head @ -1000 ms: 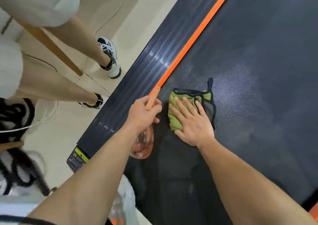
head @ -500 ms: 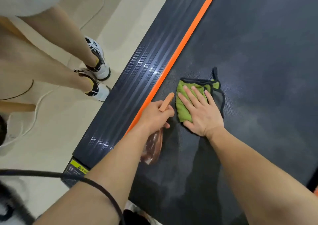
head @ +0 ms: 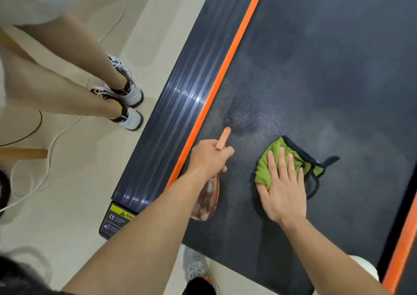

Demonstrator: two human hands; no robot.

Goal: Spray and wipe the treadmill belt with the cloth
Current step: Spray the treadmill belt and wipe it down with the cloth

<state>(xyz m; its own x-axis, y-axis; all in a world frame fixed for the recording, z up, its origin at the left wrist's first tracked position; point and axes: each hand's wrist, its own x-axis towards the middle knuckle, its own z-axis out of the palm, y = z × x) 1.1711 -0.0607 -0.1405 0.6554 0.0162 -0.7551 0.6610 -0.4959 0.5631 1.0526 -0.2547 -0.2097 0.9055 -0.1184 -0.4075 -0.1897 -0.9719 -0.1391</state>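
The dark treadmill belt (head: 327,69) fills the right of the head view, with damp, misty patches on it. My right hand (head: 283,191) lies flat on a green cloth with black edging (head: 268,170), pressing it onto the belt. My left hand (head: 208,157) grips a clear pinkish spray bottle (head: 206,201); its orange nozzle (head: 223,138) points up the belt. The bottle's body hangs under my wrist, partly hidden by my forearm.
An orange stripe (head: 228,69) and a ribbed dark side rail (head: 176,105) border the belt on the left. Another person's legs and black-and-white shoes (head: 126,105) stand on the cream floor beside the rail. A white cable (head: 52,150) trails on the floor. A yellow warning label (head: 119,213) marks the rail's end.
My right hand has slid the cloth to the right across the belt, away from the left hand. The spray bottle stays in my left hand near the orange stripe.
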